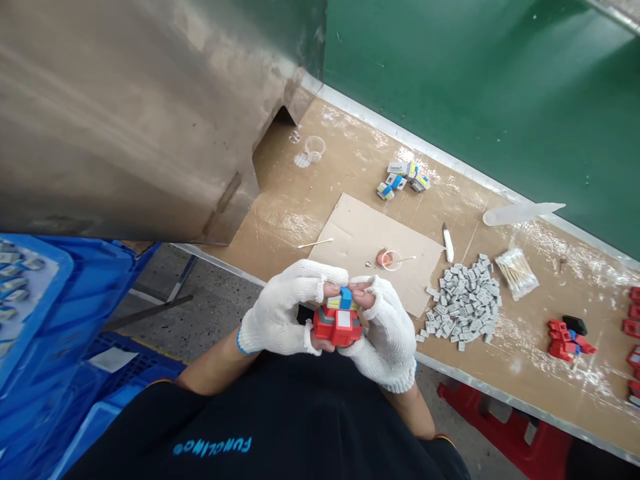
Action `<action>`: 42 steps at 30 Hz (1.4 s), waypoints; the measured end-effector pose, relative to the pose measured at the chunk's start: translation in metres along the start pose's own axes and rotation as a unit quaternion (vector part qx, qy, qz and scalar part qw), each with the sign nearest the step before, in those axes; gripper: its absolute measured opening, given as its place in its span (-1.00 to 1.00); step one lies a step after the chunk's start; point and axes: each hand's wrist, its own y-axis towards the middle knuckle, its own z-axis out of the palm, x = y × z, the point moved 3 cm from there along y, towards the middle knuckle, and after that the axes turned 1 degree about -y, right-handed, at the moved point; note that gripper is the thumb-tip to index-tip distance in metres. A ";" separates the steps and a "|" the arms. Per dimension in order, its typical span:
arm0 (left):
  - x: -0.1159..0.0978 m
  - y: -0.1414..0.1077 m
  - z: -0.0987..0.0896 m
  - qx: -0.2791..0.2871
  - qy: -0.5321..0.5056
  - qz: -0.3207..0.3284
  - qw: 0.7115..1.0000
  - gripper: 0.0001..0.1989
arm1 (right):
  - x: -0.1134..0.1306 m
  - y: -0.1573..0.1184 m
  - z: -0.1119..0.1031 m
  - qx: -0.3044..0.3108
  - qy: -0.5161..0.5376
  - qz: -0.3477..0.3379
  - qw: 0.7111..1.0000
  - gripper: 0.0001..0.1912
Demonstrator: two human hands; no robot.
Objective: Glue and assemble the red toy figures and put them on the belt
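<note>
A red toy part [339,325] with grey, white, blue and yellow pieces on top is held in front of the black shirt. My left hand [290,310], in a white fingerless glove, grips its left side. My right hand [383,323], gloved the same way, holds the right side, with thumb and finger near the blue piece. Past the hands lies a cardboard sheet [357,227] bearing a small round cup [391,260] with a swab across it. Another cotton swab [316,243] rests at the sheet's left edge.
Small grey pieces [463,300] are heaped at right, near a white-handled knife [448,243] and a bag of swabs [517,273]. Farther right are red parts [567,340]. Grey-blue parts [400,179] lie beyond the sheet. Metal housing [125,120] stands left, above blue crates [55,307].
</note>
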 end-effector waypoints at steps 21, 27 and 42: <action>-0.001 0.002 0.000 0.017 0.020 0.013 1.000 -0.50 | 0.000 -0.002 -0.002 -0.003 0.028 0.009 1.000 -0.43; -0.012 0.004 0.001 0.038 0.050 0.056 0.996 -0.43 | 0.004 -0.004 -0.003 -0.016 0.021 0.002 1.000 -0.35; -0.028 0.000 0.021 -0.005 0.131 0.067 0.989 0.03 | -0.017 -0.052 0.043 0.034 0.187 0.195 0.962 -0.02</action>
